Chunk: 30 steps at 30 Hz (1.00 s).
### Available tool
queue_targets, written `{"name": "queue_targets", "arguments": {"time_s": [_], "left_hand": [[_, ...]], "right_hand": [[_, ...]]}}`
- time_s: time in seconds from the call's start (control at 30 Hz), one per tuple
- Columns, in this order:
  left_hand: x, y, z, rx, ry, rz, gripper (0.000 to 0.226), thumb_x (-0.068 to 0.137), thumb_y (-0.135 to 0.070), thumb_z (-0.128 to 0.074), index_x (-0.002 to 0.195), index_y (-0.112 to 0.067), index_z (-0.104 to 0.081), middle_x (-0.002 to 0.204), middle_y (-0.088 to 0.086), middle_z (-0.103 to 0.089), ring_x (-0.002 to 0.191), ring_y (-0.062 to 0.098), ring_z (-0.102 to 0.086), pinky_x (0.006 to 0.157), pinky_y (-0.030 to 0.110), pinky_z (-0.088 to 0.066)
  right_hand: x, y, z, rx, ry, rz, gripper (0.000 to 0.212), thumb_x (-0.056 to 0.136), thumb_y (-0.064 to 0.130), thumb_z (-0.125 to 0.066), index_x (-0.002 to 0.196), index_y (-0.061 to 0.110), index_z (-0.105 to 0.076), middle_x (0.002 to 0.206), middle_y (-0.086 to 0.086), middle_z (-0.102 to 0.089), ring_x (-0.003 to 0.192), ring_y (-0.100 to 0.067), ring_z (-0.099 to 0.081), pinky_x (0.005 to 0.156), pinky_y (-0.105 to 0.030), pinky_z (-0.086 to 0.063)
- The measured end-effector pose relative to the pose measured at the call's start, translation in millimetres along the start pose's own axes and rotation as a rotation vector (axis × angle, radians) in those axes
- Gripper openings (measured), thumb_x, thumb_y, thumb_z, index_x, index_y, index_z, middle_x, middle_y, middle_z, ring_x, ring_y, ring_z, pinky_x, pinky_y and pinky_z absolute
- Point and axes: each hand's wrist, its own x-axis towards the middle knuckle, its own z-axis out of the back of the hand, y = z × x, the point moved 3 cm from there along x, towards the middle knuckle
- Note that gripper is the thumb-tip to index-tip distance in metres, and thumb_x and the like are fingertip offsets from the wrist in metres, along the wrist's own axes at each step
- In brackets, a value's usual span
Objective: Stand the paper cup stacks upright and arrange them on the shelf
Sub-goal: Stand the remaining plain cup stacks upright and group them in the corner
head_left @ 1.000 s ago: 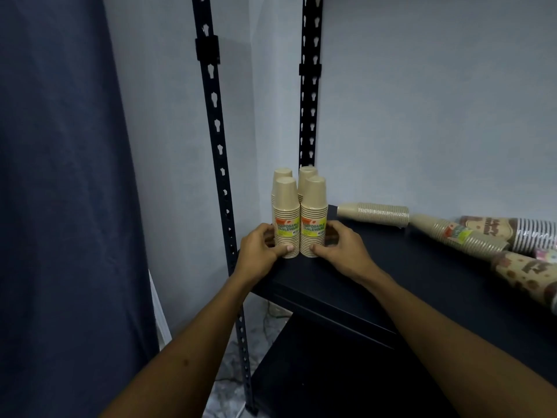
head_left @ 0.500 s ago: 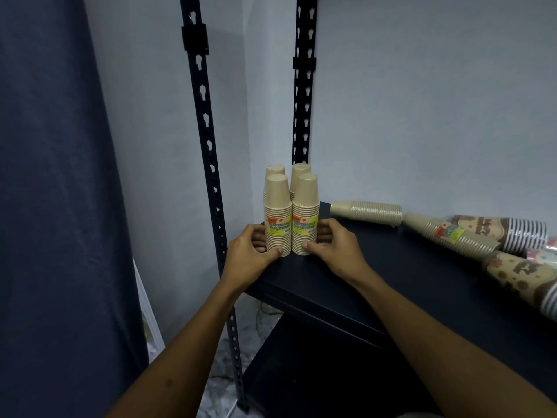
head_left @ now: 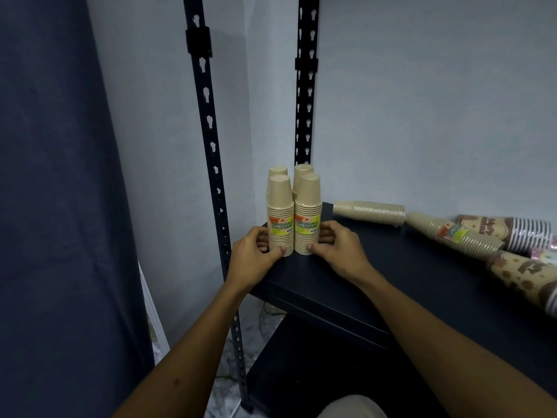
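Four upright cup stacks (head_left: 294, 212), four fallen stacks (head_left: 452, 233), two hands (head_left: 340, 251)

I saw both hands, left (head_left: 256, 254) and right (head_left: 337, 251), cupping four upright tan paper cup stacks (head_left: 294, 215) on the dark metal shelf (head_left: 407, 285).

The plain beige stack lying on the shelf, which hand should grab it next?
Right. The right hand is on the side of the upright stacks facing the lying beige stack; the left hand would have to cross over them.
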Motion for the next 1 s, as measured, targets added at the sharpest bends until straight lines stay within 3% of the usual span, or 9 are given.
{"name": "queue_targets", "arguments": {"time_s": [0.4, 0.7, 0.77, 0.9, 1.0], "left_hand": [[-2.9, -4.9, 1.3, 0.05, 0.004, 0.02, 0.045, 0.08, -0.029, -0.074, 0.119, -0.012, -0.06, 0.109, 0.0, -0.068, 0.095, 0.007, -0.062, 0.082, 0.014, -0.049], [-5.5, -6.2, 2.9, 0.104, -0.019, 0.081, 0.063, 0.077, -0.034, -0.076, 0.13, -0.009, -0.052, 0.117, 0.002, -0.065, 0.102, 0.013, -0.061, 0.086, 0.023, -0.051], [-12.6, -9.0, 5.4, 0.128, -0.05, 0.101, 0.067, 0.078, -0.033, -0.076, 0.133, -0.007, -0.049, 0.117, 0.004, -0.061, 0.104, 0.015, -0.059, 0.084, 0.023, -0.049], [-36.6, -10.0, 11.0, 0.168, -0.109, 0.088, 0.051, 0.084, -0.022, -0.069, 0.129, -0.006, -0.052, 0.122, 0.008, -0.061, 0.109, 0.017, -0.058, 0.088, 0.023, -0.046], [-50.9, -12.3, 14.4, 0.272, -0.112, -0.015, 0.029, 0.086, -0.015, -0.063, 0.114, -0.007, -0.064, 0.112, 0.007, -0.066, 0.1, 0.015, -0.06, 0.081, 0.021, -0.045]], "right_hand": [[-0.6, 2.5, 0.9, 0.013, 0.009, -0.018, 0.046, 0.078, 0.01, -0.077, 0.12, 0.011, -0.059, 0.104, 0.004, -0.066, 0.091, -0.001, -0.063, 0.072, -0.008, -0.05], [-5.1, 4.0, 3.1, -0.03, -0.015, -0.007, 0.049, 0.078, 0.015, -0.077, 0.123, 0.01, -0.058, 0.111, 0.0, -0.066, 0.097, -0.008, -0.062, 0.079, -0.011, -0.047], [-7.4, 3.6, 4.4, -0.068, -0.044, -0.001, 0.051, 0.079, 0.018, -0.077, 0.124, 0.008, -0.057, 0.115, -0.003, -0.066, 0.1, -0.01, -0.061, 0.087, -0.019, -0.05], [-15.7, 4.4, 10.2, -0.157, -0.083, -0.034, 0.058, 0.08, 0.023, -0.076, 0.13, 0.006, -0.053, 0.125, -0.009, -0.061, 0.111, -0.018, -0.058, 0.094, -0.028, -0.048], [-26.8, 5.4, 14.1, -0.218, -0.093, -0.046, 0.051, 0.083, 0.022, -0.073, 0.129, 0.007, -0.055, 0.126, -0.009, -0.061, 0.112, -0.019, -0.058, 0.095, -0.029, -0.047]]}}
